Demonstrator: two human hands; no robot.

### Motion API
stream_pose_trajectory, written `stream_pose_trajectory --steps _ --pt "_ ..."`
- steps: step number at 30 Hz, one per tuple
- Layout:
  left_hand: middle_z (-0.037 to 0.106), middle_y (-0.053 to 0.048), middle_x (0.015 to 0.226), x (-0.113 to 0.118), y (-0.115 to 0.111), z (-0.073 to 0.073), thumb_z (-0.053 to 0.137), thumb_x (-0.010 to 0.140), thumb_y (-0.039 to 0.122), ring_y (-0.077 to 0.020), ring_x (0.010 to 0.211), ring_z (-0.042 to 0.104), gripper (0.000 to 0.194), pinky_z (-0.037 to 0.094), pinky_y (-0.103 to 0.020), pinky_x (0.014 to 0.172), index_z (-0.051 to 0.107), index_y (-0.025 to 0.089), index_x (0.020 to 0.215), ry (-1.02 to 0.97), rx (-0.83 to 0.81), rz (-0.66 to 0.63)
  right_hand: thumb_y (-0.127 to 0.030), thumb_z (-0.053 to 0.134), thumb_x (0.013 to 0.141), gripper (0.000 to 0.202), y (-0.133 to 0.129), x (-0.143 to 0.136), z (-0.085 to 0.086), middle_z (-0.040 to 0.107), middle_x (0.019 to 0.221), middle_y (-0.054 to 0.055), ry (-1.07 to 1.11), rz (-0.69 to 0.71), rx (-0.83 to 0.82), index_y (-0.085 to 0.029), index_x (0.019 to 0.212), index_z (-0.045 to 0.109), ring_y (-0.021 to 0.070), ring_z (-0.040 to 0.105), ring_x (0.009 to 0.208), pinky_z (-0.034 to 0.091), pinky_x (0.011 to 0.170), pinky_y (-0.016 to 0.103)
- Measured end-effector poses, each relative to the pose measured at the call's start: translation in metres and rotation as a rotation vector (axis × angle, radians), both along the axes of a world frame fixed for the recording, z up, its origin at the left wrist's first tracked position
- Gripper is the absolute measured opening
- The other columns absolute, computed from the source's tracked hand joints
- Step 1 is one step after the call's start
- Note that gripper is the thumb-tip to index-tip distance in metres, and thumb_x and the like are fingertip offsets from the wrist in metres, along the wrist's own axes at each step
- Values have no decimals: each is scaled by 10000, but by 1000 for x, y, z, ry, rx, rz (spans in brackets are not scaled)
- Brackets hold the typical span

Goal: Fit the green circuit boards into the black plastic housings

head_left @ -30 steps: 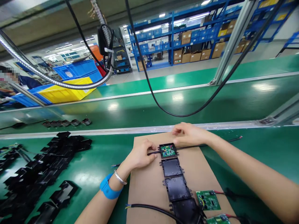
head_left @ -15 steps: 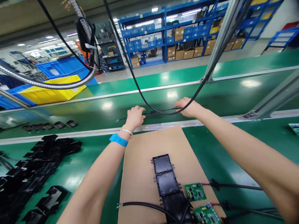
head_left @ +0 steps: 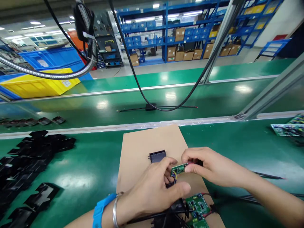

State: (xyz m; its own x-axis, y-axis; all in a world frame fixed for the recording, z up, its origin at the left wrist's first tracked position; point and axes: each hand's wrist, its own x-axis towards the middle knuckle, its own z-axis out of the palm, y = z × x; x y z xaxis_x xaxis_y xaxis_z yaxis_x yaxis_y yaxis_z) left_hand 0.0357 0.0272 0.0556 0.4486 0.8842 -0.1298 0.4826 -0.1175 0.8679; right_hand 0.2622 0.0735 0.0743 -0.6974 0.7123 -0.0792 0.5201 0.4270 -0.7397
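My right hand (head_left: 206, 164) pinches a small green circuit board (head_left: 180, 169) by its right end, near a black cable. Yellow and dark wires bend down from the board's left end. Close against that end is my left hand (head_left: 152, 185), its thumb stretched apart from the fingers; some fingertips are hidden behind the board. Beneath the hands, a black plastic case (head_left: 157, 156) lies on a cardboard sheet (head_left: 135, 148), with more black cases partly covered by my left hand. Another green circuit board (head_left: 198, 203) rests at the sheet's lower right.
Many black plastic housings (head_left: 40, 155) cover the bench's left side. Beyond the metal rail (head_left: 106, 127) lies a black box with cables (head_left: 150, 107). A black cable (head_left: 135, 74) hangs in front. More boards (head_left: 289, 129) sit at right; a yellow bin (head_left: 38, 85) stands at back left.
Both hands have come back from the black box with cables beyond the rail, which now lies released. They are over the cardboard, and my right hand has taken hold of a circuit board.
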Motion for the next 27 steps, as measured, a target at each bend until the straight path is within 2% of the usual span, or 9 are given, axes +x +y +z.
stream_pose_trajectory --steps 2,5,9,12,16,19,21,23,27 --pt "676 -12 829 5 -1 -1 483 933 393 -152 673 627 224 469 -252 592 546 209 1044 -44 -90 61 -252 523 941 85 2 -6 9 608 842 -34 94 -33 -7 -244 989 593 123 542 749 406 678 234" --pt "673 -11 742 3 4 -2 414 947 340 -145 583 631 167 449 -235 525 507 204 916 -49 -163 163 -195 505 921 213 -1 -23 8 619 817 -28 79 -149 60 -238 1127 537 134 575 735 426 667 242" --pt "644 -12 679 -1 14 -3 464 894 295 -143 488 593 102 412 -232 456 502 203 913 16 -150 222 -56 483 828 236 -10 -62 -2 633 848 60 -248 -243 426 -164 1022 563 213 597 789 428 646 301" --pt "616 -7 683 -6 25 -5 472 878 284 -139 502 590 99 430 -229 461 482 199 928 -12 -189 228 -18 462 796 234 -8 -87 -5 618 886 119 -413 -124 600 -128 954 594 270 587 830 421 626 336" --pt "631 -21 723 -31 39 -4 441 896 373 -130 448 570 203 438 -238 411 443 181 965 -49 -353 122 -88 485 841 178 14 -83 -4 615 880 59 -334 16 579 -176 944 599 212 587 812 418 639 295" --pt "628 -22 822 -58 43 1 605 817 415 -90 459 525 349 416 -220 423 469 166 1020 -64 -402 61 -114 451 888 186 31 -63 -6 619 875 26 -246 51 518 -201 921 612 169 581 785 407 656 269" --pt "602 -1 813 -73 40 2 641 808 380 -93 554 526 310 419 -216 497 520 165 996 -61 -363 65 -128 444 904 214 35 -54 -10 631 912 32 -154 44 450 -205 991 624 172 583 806 407 675 273" --pt "597 5 805 -81 34 1 596 856 323 -121 692 545 168 435 -236 621 569 172 925 -35 -270 69 -164 471 915 214 35 -50 -16 642 939 33 -76 50 374 -215 1060 620 177 587 825 415 706 281" --pt "633 19 856 -81 22 -10 511 905 217 -143 793 558 94 419 -259 730 604 208 919 112 -18 63 -200 506 929 194 34 -58 -31 647 956 23 -61 83 288 -232 1075 630 175 595 849 428 745 283"
